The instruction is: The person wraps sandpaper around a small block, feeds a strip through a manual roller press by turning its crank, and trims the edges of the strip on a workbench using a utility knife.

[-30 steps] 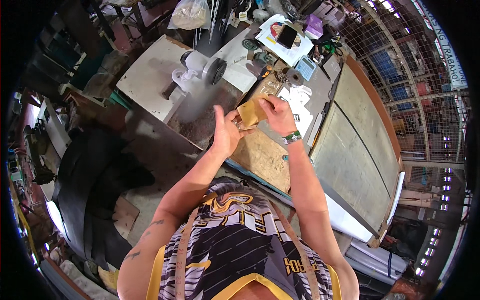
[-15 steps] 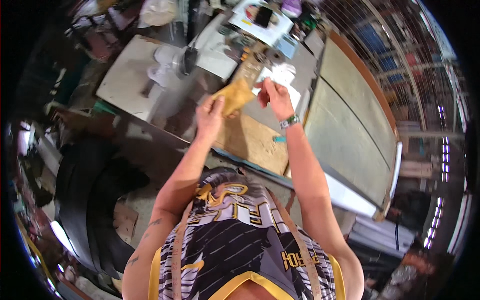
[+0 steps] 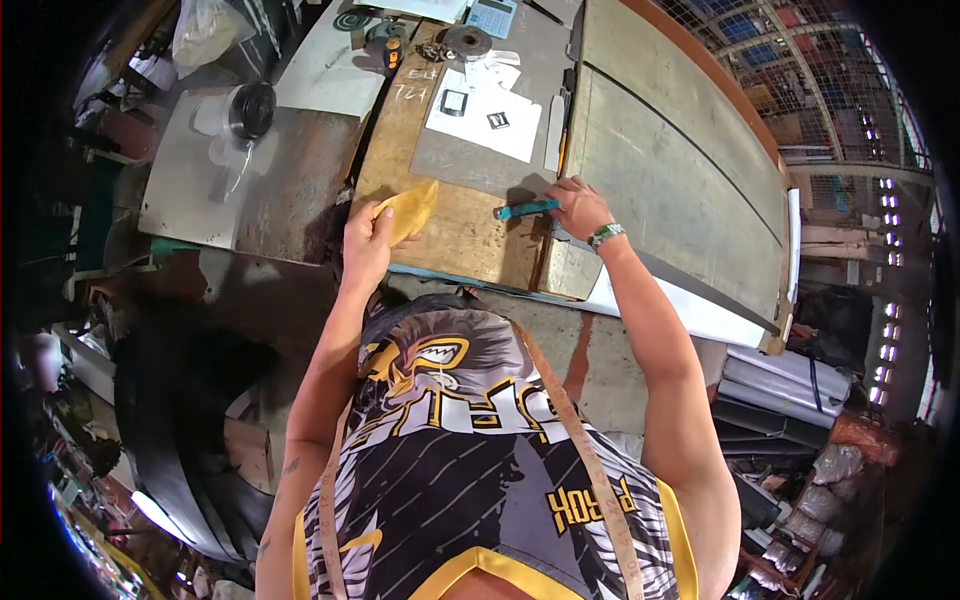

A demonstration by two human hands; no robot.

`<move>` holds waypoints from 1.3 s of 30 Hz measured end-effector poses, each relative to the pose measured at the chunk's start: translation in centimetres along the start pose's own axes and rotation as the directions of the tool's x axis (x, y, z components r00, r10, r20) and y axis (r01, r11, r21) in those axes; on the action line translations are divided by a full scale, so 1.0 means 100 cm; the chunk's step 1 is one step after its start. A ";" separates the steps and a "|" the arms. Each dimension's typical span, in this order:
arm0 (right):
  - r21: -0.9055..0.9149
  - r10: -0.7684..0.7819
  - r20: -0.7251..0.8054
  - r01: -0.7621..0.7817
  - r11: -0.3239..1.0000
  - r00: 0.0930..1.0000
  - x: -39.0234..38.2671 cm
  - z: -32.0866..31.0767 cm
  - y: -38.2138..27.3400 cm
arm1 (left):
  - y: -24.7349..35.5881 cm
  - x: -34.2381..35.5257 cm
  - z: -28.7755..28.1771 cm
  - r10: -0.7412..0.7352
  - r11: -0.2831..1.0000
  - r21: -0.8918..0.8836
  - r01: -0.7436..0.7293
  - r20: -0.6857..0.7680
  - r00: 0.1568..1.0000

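On the left, my left hand [image 3: 370,245] pinches a curved, yellow-tan piece of thin material [image 3: 412,212] between thumb and fingers, held above the brown board [image 3: 455,250]. I cannot tell if it is leather or cloth. My right hand [image 3: 582,208] closes on one end of a slim teal tool [image 3: 528,209] near the board's right side. The tool's other end points left and looks metallic; its exact kind is unclear. A watch [image 3: 605,235] circles my right wrist.
White paper sheets [image 3: 490,125] lie on a grey sheet ahead, with a calculator [image 3: 491,17] and a round dark metal disc [image 3: 466,42] beyond. A black-lidded container [image 3: 250,110] lies at left. A long greyish panel [image 3: 675,150] spans the right.
My right hand has come down from above the papers and taken hold of the teal tool, which lay on the board. My left hand has moved left and lower with the yellow piece.
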State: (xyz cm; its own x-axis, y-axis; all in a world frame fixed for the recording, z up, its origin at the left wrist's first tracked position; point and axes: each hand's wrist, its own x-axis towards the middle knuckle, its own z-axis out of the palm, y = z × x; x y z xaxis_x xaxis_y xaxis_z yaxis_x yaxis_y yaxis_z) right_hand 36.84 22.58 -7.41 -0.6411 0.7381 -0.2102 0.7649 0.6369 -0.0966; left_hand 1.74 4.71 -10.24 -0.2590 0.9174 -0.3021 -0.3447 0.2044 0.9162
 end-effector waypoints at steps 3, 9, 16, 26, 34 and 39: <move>-0.107 -0.011 0.069 0.019 0.994 0.998 0.011 -0.005 -0.006 | -0.032 0.008 -0.004 -0.006 0.975 0.219 0.027 -0.096 0.995; -0.167 -0.029 0.133 0.051 0.985 0.991 0.020 0.002 0.010 | -0.034 0.001 0.011 -0.059 0.986 0.143 0.081 -0.153 0.987; -0.058 -0.092 0.256 0.110 0.992 0.962 0.041 -0.002 0.031 | -0.031 0.016 0.012 0.160 0.897 0.443 -0.006 -0.311 0.937; 0.981 -0.089 0.020 -0.002 0.194 0.996 0.061 -0.069 -0.085 | -0.047 0.021 -0.002 0.581 0.258 0.956 -0.137 -0.040 0.813; 0.972 0.077 -0.235 0.235 0.004 0.969 0.099 -0.063 -0.198 | -0.028 0.015 0.017 0.408 0.219 0.974 -0.061 -0.035 0.912; 0.967 0.004 -0.236 0.235 -0.099 0.972 0.110 -0.083 -0.222 | -0.033 0.026 0.002 0.597 0.343 0.901 -0.265 0.009 0.802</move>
State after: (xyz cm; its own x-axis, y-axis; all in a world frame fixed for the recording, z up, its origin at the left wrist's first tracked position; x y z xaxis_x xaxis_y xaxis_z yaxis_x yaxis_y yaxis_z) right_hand 12.27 18.39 0.48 -0.6346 0.7725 0.0251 -0.1660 -0.1045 -0.9806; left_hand 2.42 6.47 -14.00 -0.4057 0.8608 0.3074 0.7637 0.1345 0.6314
